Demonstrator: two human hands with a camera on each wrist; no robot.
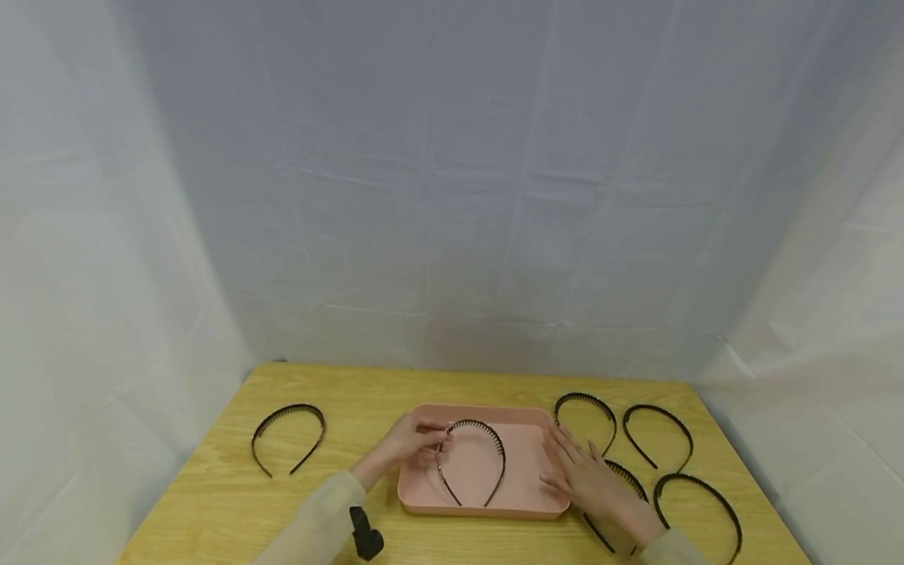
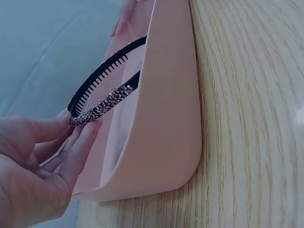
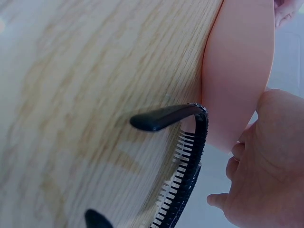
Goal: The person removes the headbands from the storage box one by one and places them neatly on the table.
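Left hand [image 1: 408, 444], reaching from the near left over the left rim of a shallow pink rectangular plastic tray [image 1: 526, 510], pinches between thumb and fingertips [image 2: 88, 130] the curved top of a thin toothed headband set with small rhinestones [image 1: 472, 463]. The left wrist view shows the sparkling outer band and the black comb teeth on its inner edge [image 2: 97, 78]. This rhinestone headband lies inside the tray, arch away from the person, both open ends pointing toward the near rim.

Right hand [image 1: 588, 475] lies flat with fingers straight and slightly spread, its fingertips at the right rim of the tray and its palm over a black toothed plastic headband [image 1: 631, 479] that rests on the light wood-grain desk [image 1: 212, 494] directly beneath it. The right wrist view shows that headband's tip and comb teeth [image 3: 183, 161] on the desk just beside the tray's outer wall, with the hand above it.

Beyond the right hand, three more black headbands lie on the desk: one behind it, just beside the tray's far right corner [image 1: 585, 412]; one farther right [image 1: 658, 431]; one to its near right [image 1: 699, 506]. Well apart, to the far left of the left hand, a single black toothed headband [image 1: 289, 435] lies alone. White cloth [image 1: 452, 196] hangs behind and beside the desk.
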